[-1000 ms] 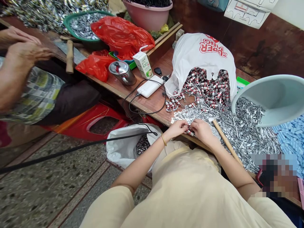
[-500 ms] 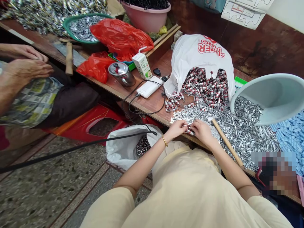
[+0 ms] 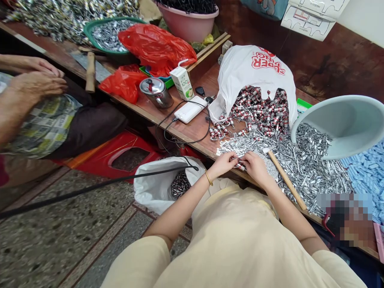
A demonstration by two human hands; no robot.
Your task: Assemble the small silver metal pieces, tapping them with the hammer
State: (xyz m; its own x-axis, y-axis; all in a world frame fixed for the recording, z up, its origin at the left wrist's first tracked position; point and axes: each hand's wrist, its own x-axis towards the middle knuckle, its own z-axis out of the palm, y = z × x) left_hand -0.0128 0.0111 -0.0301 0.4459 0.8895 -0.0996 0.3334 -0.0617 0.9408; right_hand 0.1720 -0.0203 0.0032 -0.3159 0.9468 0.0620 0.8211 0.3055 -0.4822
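Note:
Both of my hands meet at the front edge of the wooden table, fingers pinched close together. My left hand (image 3: 225, 163) and my right hand (image 3: 252, 164) close on something small between the fingertips that I cannot make out. Just beneath the fingers lie some red-and-silver metal pieces (image 3: 240, 166). A heap of small flat silver metal parts (image 3: 237, 146) spreads behind my hands. To the right of my right hand, a hammer (image 3: 286, 180) with a wooden handle rests on the silver parts.
A white plastic bag (image 3: 240, 66) spills red-and-silver pieces. A grey tub (image 3: 354, 124) lies tipped at right, near blue pieces (image 3: 367, 172). A white power bank (image 3: 190, 109) and metal cup (image 3: 157, 94) stand left. A white sack (image 3: 153, 188) sits below. Another person's hands (image 3: 39, 82) work at far left.
The view has shifted very slightly, moving the background a little. My hands stay together at the same spot, with only a slight shift of the fingers.

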